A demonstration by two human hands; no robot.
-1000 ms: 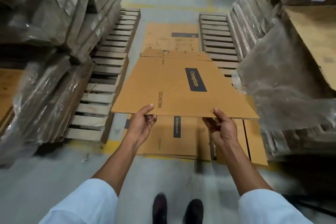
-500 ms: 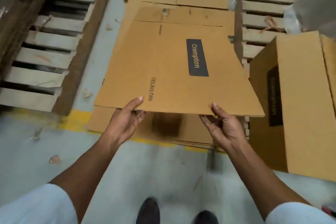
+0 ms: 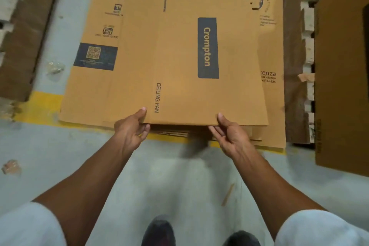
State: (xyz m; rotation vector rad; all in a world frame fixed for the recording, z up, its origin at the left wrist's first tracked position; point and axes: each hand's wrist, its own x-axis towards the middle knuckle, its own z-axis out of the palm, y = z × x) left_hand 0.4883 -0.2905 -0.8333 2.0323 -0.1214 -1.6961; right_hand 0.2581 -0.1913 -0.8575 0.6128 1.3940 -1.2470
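While the left hand (image 3: 131,129) pinches the near edge of a flattened carton (image 3: 179,62), thumb on top and fingers curled beneath, the right hand (image 3: 229,136) grips the same edge likewise. Marked "Crompton" and "CEILING FAN", the carton sits just over a stack of flat cartons (image 3: 89,78) on the floor (image 3: 169,175), between wooden pallets (image 3: 12,6).

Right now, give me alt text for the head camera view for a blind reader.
The left hand and the right hand pinch the near edge of a flattened carton printed Crompton and CEILING FAN, thumbs on top. It is held over a stack of flat cartons on a grey floor with a yellow line; an upright box stands at right.
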